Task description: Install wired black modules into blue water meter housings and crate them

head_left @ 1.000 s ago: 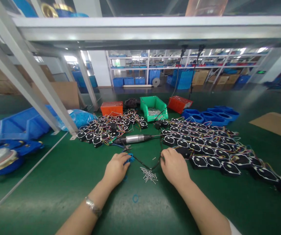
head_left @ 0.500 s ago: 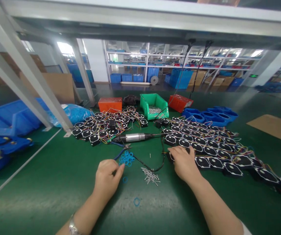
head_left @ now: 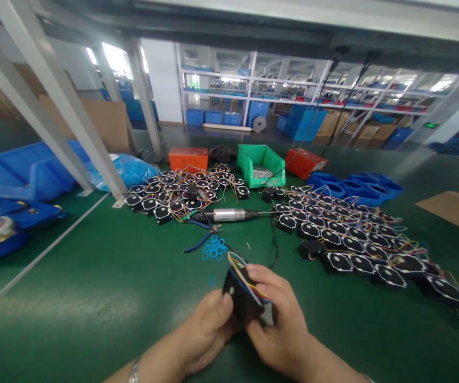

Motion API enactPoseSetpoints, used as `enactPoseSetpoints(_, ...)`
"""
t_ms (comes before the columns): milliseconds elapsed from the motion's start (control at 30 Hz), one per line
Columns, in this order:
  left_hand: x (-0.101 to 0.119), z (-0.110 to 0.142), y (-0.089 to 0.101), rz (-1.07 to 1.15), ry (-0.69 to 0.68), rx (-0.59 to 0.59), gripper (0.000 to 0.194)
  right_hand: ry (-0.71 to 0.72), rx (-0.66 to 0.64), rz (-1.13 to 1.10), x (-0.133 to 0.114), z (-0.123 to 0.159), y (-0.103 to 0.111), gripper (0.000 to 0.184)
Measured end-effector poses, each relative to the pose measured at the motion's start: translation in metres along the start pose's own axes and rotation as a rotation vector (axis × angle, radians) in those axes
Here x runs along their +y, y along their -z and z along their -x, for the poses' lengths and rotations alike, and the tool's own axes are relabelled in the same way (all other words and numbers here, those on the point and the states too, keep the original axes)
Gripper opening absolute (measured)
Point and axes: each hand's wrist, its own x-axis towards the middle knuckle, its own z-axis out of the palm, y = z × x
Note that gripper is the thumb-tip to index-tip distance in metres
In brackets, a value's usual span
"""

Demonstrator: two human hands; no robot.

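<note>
Both of my hands are closed around a black box-shaped part with coloured wires (head_left: 240, 300), held up over the front of the table. My left hand (head_left: 207, 332) grips its left side, thumb on the black face. On the other side my right hand (head_left: 279, 319) wraps it, fingers over the wires; a grey piece shows by the palm. Beyond them lies a pile of small blue rings (head_left: 214, 248), with one loose blue ring (head_left: 212, 280) nearer me. Blue-handled cutters (head_left: 198, 246) and a silver-and-black electric screwdriver (head_left: 227, 215) lie behind. The heap of screws is hidden; one loose screw (head_left: 248, 246) shows.
Rows of black wired parts (head_left: 343, 239) cover the right side, and more black parts (head_left: 173, 197) cluster at left. A green bin (head_left: 261, 165) of small metal pieces stands at the back, between orange boxes (head_left: 188, 158). Blue housings (head_left: 359, 189) sit at right. Metal posts (head_left: 67, 101) rise at left.
My right hand has come from the right-hand parts to the middle front with a black wired part. My left hand has left the blue rings and now grips the same part.
</note>
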Motion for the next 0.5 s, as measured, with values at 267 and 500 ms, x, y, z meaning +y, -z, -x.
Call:
enactPoseSetpoints(267, 0.044, -0.009, 0.034, -0.048, -0.302, 0.457, 0.028, -0.126, -0.223, 0.152, 0.021, 0.005, -0.027, 0.024)
enactPoseSetpoints(500, 0.046, -0.022, 0.052, -0.113, -0.284, 0.574, 0.031, -0.363, -0.687, 0.367, 0.024, -0.007, -0.069, 0.015)
